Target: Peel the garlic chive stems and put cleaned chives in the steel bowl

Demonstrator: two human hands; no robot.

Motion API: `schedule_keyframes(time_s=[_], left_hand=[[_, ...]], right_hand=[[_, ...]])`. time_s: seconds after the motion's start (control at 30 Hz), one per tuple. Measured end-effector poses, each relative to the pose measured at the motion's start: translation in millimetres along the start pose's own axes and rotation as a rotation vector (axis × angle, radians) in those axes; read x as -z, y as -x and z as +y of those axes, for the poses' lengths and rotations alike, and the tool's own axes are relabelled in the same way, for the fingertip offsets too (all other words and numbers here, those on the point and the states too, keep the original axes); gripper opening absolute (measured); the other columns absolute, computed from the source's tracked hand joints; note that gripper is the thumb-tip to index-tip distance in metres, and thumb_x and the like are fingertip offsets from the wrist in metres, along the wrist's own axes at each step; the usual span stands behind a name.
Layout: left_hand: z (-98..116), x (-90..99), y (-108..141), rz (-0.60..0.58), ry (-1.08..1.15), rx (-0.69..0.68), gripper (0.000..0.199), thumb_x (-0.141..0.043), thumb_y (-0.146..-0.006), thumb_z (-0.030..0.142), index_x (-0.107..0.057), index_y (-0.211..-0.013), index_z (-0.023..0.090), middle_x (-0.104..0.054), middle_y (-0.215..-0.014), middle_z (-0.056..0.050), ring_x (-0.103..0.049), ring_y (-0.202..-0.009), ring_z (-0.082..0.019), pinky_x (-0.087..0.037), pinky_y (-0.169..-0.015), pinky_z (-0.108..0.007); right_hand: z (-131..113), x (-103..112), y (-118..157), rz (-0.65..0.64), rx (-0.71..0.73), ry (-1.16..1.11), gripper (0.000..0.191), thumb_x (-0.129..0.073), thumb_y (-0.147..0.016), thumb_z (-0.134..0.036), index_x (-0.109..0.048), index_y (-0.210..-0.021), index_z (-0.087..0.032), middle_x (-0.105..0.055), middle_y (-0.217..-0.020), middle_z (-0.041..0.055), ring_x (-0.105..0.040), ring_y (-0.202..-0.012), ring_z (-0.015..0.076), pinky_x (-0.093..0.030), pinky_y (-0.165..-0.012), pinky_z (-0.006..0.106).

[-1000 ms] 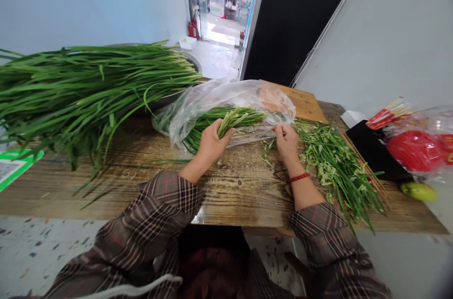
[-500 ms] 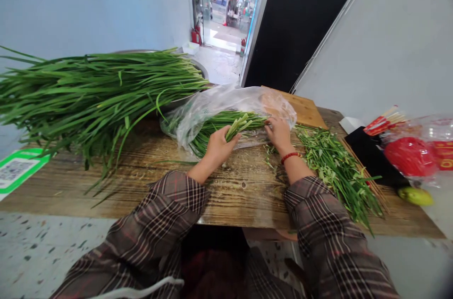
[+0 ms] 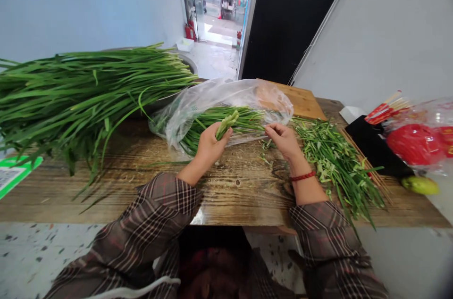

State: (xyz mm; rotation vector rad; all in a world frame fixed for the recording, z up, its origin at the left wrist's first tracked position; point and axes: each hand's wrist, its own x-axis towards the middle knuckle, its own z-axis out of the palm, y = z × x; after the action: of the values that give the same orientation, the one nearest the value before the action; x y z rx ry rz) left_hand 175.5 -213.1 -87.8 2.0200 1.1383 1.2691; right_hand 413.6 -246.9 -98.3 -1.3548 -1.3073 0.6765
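My left hand [image 3: 211, 143] is closed around a small bunch of garlic chives [image 3: 227, 124], with the pale stem ends sticking up past the thumb. Thumb and forefinger of my right hand [image 3: 283, 138] pinch at the stem end of a thin chive, beside more garlic chives [image 3: 244, 114] lying in a clear plastic bag [image 3: 219, 89]. The bag's mouth faces me. Just right of my right hand lies a loose pile of trimmed leaves and scraps [image 3: 329, 157].
A big heap of garlic chives [image 3: 88, 87] rests over a metal basin [image 3: 189, 63] on the left. Behind the bag is a wooden board [image 3: 300, 100]. A black box [image 3: 375, 148], skewers and red packages line the right side of the wooden table [image 3: 240, 200].
My right hand has drawn slightly toward me, its fingertips now pinched at the chive ends. The left hand still grips its bunch, turned a little more upright. The whole view has shifted slightly.
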Motion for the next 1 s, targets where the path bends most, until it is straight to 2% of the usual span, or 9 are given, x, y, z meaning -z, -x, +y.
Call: schedule_keyframes(time_s=[0.17, 0.27, 0.43, 0.57, 0.7, 0.8, 0.87, 0.93, 1.0], left_hand=[[-2, -1.2, 0, 0.012, 0.026, -0.122, 0.024, -0.054, -0.092, 0.034, -0.064, -0.104, 0.016, -0.069, -0.108, -0.010, -0.063, -0.103, -0.022, -0.048, -0.094, -0.036], [-5, -1.3, -2, 0.029, -0.048, -0.224, 0.024, -0.055, -0.092, 0.036, -0.065, -0.103, 0.017, -0.069, -0.112, -0.010, -0.061, -0.109, -0.023, -0.045, -0.099, -0.039], [-8, -2.2, -2, -0.013, -0.194, -0.288, 0.021, -0.056, -0.091, 0.037, -0.066, -0.100, 0.020, -0.070, -0.104, -0.009, -0.061, -0.102, -0.025, -0.045, -0.093, -0.042], [-5, -1.7, -1, -0.079, -0.335, -0.241, 0.014, -0.057, -0.090, 0.031, -0.065, -0.092, 0.019, -0.066, -0.091, -0.007, -0.057, -0.089, -0.024, -0.043, -0.081, -0.038], [-3, -2.2, 0, -0.143, -0.313, -0.186, 0.010, -0.056, -0.089, 0.025, -0.062, -0.084, 0.019, -0.060, -0.084, -0.005, -0.054, -0.081, -0.020, -0.041, -0.072, -0.032], [-4, -3.1, 0, -0.172, -0.293, -0.178, 0.013, -0.055, -0.090, 0.025, -0.060, -0.080, 0.018, -0.057, -0.081, -0.004, -0.053, -0.079, -0.020, -0.040, -0.070, -0.031], [-4, -3.5, 0, -0.184, -0.294, -0.184, 0.015, -0.054, -0.090, 0.025, -0.060, -0.079, 0.018, -0.057, -0.080, -0.004, -0.053, -0.079, -0.020, -0.039, -0.071, -0.031], [-4, -3.6, 1, -0.193, -0.298, -0.190, 0.015, -0.055, -0.090, 0.026, -0.060, -0.079, 0.018, -0.056, -0.080, -0.004, -0.053, -0.079, -0.020, -0.039, -0.071, -0.031], [-3, -3.5, 1, -0.198, -0.304, -0.190, 0.013, -0.055, -0.090, 0.025, -0.060, -0.080, 0.018, -0.057, -0.080, -0.004, -0.053, -0.080, -0.020, -0.039, -0.071, -0.031]], right_hand=[[-16, -8, 7, -0.100, 0.044, 0.017, 0.028, -0.063, -0.081, -0.045, -0.065, -0.075, -0.017, -0.059, -0.066, -0.0012, -0.049, -0.061, 0.0116, -0.038, -0.061, 0.026], [-23, -13, 12, -0.139, 0.067, 0.052, 0.026, -0.062, -0.082, -0.043, -0.066, -0.077, -0.017, -0.060, -0.067, -0.0006, -0.048, -0.062, 0.0118, -0.037, -0.061, 0.027], [-25, -16, 13, -0.148, 0.069, 0.058, 0.026, -0.061, -0.083, -0.041, -0.066, -0.076, -0.017, -0.060, -0.067, -0.0001, -0.048, -0.061, 0.0119, -0.037, -0.061, 0.027], [-21, -16, 13, -0.140, 0.078, 0.073, 0.025, -0.060, -0.083, -0.040, -0.066, -0.075, -0.017, -0.059, -0.065, -0.0004, -0.049, -0.061, 0.0121, -0.038, -0.061, 0.027], [-17, -17, 13, -0.137, 0.122, 0.137, 0.020, -0.059, -0.085, -0.036, -0.068, -0.084, -0.018, -0.064, -0.073, 0.0013, -0.053, -0.064, 0.0133, -0.041, -0.062, 0.027], [-21, -15, 14, -0.113, 0.263, 0.201, 0.020, -0.059, -0.086, -0.031, -0.068, -0.100, -0.020, -0.069, -0.096, 0.0058, -0.061, -0.083, 0.0177, -0.048, -0.071, 0.030], [-24, -15, 14, -0.131, 0.418, 0.257, 0.022, -0.060, -0.086, -0.029, -0.067, -0.106, -0.023, -0.067, -0.110, 0.0076, -0.061, -0.102, 0.0214, -0.050, -0.084, 0.035], [-26, -15, 15, -0.170, 0.555, 0.331, 0.027, -0.063, -0.084, -0.026, -0.064, -0.111, -0.024, -0.064, -0.119, 0.0091, -0.058, -0.115, 0.0240, -0.046, -0.097, 0.042], [-26, -17, 16, -0.206, 0.625, 0.401, 0.031, -0.065, -0.082, -0.022, -0.062, -0.113, -0.024, -0.061, -0.125, 0.0105, -0.055, -0.119, 0.0254, -0.042, -0.103, 0.046]])
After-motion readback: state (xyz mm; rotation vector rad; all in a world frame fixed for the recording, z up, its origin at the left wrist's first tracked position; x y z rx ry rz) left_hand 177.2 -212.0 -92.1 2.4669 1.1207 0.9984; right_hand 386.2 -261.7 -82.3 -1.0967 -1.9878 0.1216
